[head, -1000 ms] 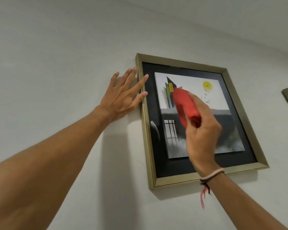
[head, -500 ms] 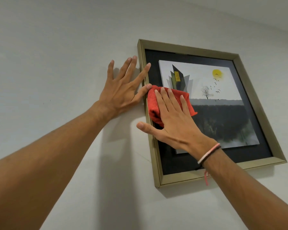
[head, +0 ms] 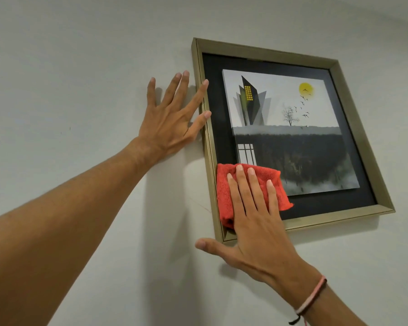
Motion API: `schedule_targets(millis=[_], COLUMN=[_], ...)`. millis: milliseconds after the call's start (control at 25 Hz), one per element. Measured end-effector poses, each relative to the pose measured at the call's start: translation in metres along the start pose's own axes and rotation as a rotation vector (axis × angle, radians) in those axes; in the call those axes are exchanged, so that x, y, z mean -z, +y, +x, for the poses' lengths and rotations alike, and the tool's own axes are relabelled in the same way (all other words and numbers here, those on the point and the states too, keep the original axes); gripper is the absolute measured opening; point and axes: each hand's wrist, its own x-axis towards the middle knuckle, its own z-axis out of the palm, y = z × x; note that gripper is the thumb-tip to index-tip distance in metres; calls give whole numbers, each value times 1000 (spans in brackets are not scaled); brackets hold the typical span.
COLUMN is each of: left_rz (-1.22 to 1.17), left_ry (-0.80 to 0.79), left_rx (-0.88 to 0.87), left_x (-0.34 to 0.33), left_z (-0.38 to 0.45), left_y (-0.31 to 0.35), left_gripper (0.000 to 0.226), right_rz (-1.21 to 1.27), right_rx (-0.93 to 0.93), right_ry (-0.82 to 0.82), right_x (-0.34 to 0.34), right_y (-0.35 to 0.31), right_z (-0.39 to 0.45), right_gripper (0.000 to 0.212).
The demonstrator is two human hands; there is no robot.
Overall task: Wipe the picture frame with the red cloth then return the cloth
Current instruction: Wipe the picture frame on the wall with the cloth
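Hands: apart, one on each side of the lower-left and left of the frame, both spread flat and neither curled round anything.
Right hand: fingers extended and splayed, palm pressing the red cloth against the picture; thumb stretched out below the frame's bottom-left corner, over the wall. A pink and dark corded bracelet sits on its wrist.
Left hand: open, palm on the white painted wall just left of the frame, with forefinger and thumb tips resting on the frame's left rail, apparently steadying it.
Red cloth: a folded red microfibre cloth, pinned under the right hand's fingers in the frame's lower-left corner, covering part of the black mat and the bottom-left of the print, its left edge touching the inner side of the left rail.
Picture frame: a rectangular brushed-gold frame hanging on the wall, holding a raised grey-and-black print with a yellow sun.
Step in hand: wiping, by my reading at the bottom-left of the glazed face.
Next move: probably sliding the cloth rightward along the bottom and over the gold rails, with even flat pressure while the left hand steadies the frame against swinging; returning the cloth comes afterwards.
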Motion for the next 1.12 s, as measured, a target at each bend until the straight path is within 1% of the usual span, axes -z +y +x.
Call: schedule_targets(millis=[120, 240, 360, 440, 520, 600, 680, 760, 920, 1000, 1040, 1120], left_rz=[9, -8, -13, -6, -13, -14, -16, -12, -6, -6, -5, -3], left_ry=[2, 21, 18, 16, 12, 2, -4, -5, -11, -5, -2, 3], left_rx=[5, 13, 31, 39, 31, 28, 37, 44, 52, 50, 47, 41], left_x=[-2, -4, -5, -4, -3, -2, -1, -1, 0, 0, 0, 0], left_z=[0, 1, 2, 2, 1, 0, -1, -2, -2, -3, -3, -3], left_y=[-1, -2, -3, -3, -1, 0, 0, 0, 2, 2, 1, 2], left_gripper=[73, 70, 69, 70, 71, 72, 73, 73, 73, 73, 73, 73], right_rz=[49, 62, 60, 66, 86, 91, 53, 26, -11, -69, -113, -184], right_rx=[-40, -33, -12, -12, -2, 19, 23, 12, 18, 45, 52, 52], right_ry=[53, 99, 57, 42, 42, 28, -29, -69, -127, -169, -168, -107], right_x=[1, 9, 32, 37, 30, 16, 9, 9, 20, 23, 23, 26], right_y=[-3, 4, 9, 10, 9, 6, 1, -1, -2, 0, 2, 6], right_z=[24, 69, 118, 123, 95, 42, -5, -24, -32, -44, -49, -52], right_gripper=[128, 128, 125, 125, 128, 131, 133, 134, 137, 131, 123, 102])
